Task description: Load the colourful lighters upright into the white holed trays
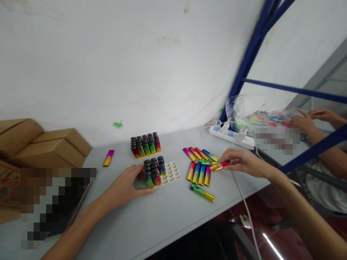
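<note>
My left hand [134,180] grips the left end of a white tray [175,175] with round holes, thumb along the front. Upright lighters [154,171] with black tops and shiny coloured bodies fill the tray's left part, while open holes show on its right. In my right hand [238,160], a red and gold lighter case [219,166] is pinched between thumb and fingers. It hangs over the right side of a group of similar shiny cases [199,173] lying flat. One green and gold case [202,193] lies apart in front of them.
A second set of upright lighters [146,146] stands behind the tray. A purple and yellow case [108,158] lies at left, near cardboard boxes [56,144]. At right are a power strip [231,137], a white cable [245,206], a blue frame [238,79] and another person's hands [309,121].
</note>
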Available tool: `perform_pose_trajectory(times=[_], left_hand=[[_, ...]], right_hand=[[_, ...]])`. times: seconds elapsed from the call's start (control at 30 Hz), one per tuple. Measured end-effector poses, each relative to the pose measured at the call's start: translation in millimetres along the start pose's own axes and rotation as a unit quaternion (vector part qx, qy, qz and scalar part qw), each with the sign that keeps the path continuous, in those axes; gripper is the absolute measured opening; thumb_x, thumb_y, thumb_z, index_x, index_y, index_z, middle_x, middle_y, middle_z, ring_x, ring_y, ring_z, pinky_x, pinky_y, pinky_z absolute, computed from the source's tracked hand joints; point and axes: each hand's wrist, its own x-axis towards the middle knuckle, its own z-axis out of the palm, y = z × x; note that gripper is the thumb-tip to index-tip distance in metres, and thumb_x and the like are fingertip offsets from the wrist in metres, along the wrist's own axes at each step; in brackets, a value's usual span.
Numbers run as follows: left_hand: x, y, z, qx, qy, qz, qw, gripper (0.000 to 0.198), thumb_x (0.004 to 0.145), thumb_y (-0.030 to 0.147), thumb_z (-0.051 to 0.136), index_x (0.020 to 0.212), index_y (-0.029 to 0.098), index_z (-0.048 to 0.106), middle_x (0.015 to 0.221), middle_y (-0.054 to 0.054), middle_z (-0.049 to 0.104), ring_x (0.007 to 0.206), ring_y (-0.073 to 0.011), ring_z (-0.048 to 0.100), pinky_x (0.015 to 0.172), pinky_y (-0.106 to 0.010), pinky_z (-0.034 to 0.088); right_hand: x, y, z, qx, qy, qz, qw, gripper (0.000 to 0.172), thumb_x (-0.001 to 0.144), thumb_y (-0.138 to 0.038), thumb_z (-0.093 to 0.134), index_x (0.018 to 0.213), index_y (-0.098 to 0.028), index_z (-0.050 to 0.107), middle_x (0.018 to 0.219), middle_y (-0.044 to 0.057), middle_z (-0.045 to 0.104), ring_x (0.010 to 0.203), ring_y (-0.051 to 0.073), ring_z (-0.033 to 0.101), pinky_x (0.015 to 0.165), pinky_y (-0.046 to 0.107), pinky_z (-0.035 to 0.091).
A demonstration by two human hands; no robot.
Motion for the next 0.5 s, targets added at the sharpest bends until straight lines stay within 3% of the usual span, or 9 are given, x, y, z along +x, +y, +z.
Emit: perform_pose_trajectory(times=[0.13, 0.23, 0.37, 0.5], left_hand=[[-1, -1, 0.6, -0.001, 0.005, -0.001, 1.000, 0.054, 0.068, 0.067, 0.083, 0.091, 0.022, 0.066, 0.094, -0.007, 0.072, 0.086, -0.0301, 0.068, 0.081, -0.041, 0.056], [-1, 1, -0.4, -0.003, 0.002, 0.001, 1.000, 0.052, 0.069, 0.068, 0.082, 0.088, 0.022, 0.065, 0.091, -0.006, 0.071, 0.083, -0.0292, 0.067, 0.079, -0.042, 0.057], [-1, 2, -0.9, -0.003, 0.002, 0.001, 1.000, 0.054, 0.069, 0.068, 0.083, 0.091, 0.022, 0.065, 0.092, -0.007, 0.070, 0.084, -0.0298, 0.066, 0.080, -0.042, 0.057], [-2, 3, -0.5, 0.000, -0.005, -0.012, 1.000, 0.056, 0.066, 0.068, 0.084, 0.092, 0.021, 0.067, 0.095, -0.008, 0.071, 0.087, -0.0309, 0.067, 0.082, -0.043, 0.057]], right_hand=[[18, -13, 21, 0.210, 0.099, -0.013, 0.973, 0.036, 0.083, -0.046, 0.085, 0.106, -0.022, 0.072, 0.114, 0.008, 0.071, 0.103, 0.024, 0.073, 0.090, 0.037, 0.059], [45, -27, 39, 0.299, 0.120, -0.028, 0.946, 0.038, 0.078, -0.044, 0.090, 0.104, -0.022, 0.073, 0.102, 0.006, 0.074, 0.095, 0.022, 0.073, 0.086, 0.035, 0.059], [81, -47, 52, 0.427, 0.070, -0.033, 0.901, 0.041, 0.072, -0.044, 0.094, 0.101, -0.022, 0.076, 0.089, 0.002, 0.074, 0.079, 0.018, 0.072, 0.078, 0.034, 0.061], [106, -66, 59, 0.524, 0.005, -0.073, 0.849, 0.038, 0.076, -0.045, 0.092, 0.101, -0.022, 0.075, 0.088, 0.000, 0.071, 0.083, 0.016, 0.071, 0.086, 0.038, 0.064]])
